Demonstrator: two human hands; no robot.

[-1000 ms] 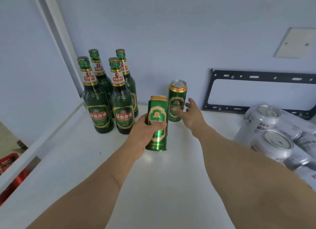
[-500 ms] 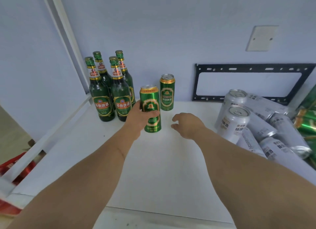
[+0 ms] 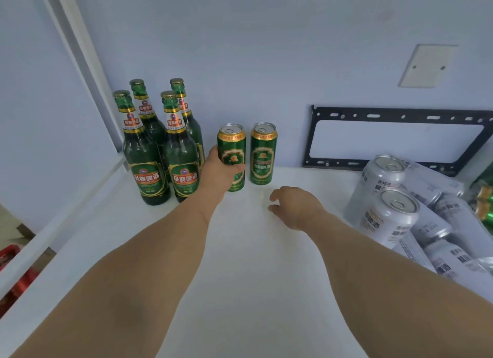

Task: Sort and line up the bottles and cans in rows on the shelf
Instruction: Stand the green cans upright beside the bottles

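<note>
Two green cans upright – left hand gripping one

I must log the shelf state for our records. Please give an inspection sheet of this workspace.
Surface: white shelf, bare in the middle.
Job's things: four green bottles upright at back left; two green cans upright side by side.
Clutter: silver cans piled at right, some lying.
Hands: left hand grips the left green can; right hand holds nothing, fingers loosely curled.
Cables: nothing seen.
Surroundings: black wall bracket, blank wall plate.
</note>
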